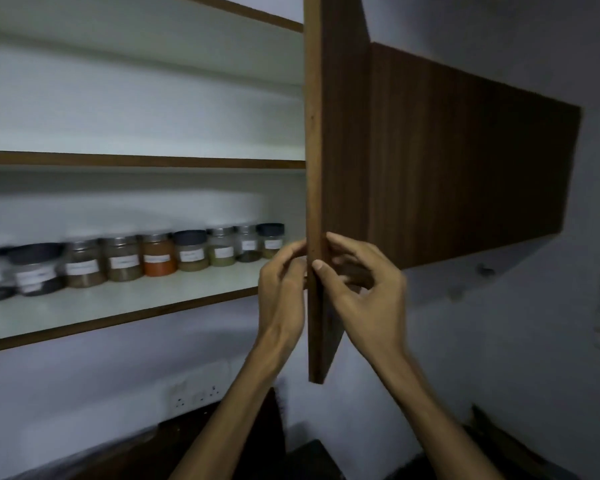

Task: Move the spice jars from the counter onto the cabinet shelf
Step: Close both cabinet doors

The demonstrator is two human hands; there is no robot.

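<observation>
Jars [146,258] stand in one row along the lower shelf [125,306] of the open cabinet, set back from its front edge, running from the left frame edge to near the right end of the shelf. Most carry a white label; wording too blurred to read. Contents vary: one orange [157,255], several brownish or greenish, the two leftmost dark. Lids mixed, some metal, some dark. Neighbouring jars sit close, whether touching cannot be told. Upper shelf [142,161] above them shows only white board. Door [336,168], dark wood grain, stands open and nearly edge-on to the camera, its free edge facing the viewer just right of the jar row. Left hand [283,289] is on the near-left side of that edge, fingers curled with tips against the door's edge; right hand [361,285] is on the right side, thumb [321,270] pressed on the front edge and fingers curled round behind the panel, so both hands grip the door low on its edge. Neither hand touches a jar. To the right, a closed door [465,161] of the same wood. Below the cabinet, pale wall with a socket plate [194,396]; dark shapes at the bottom too dim to identify.
</observation>
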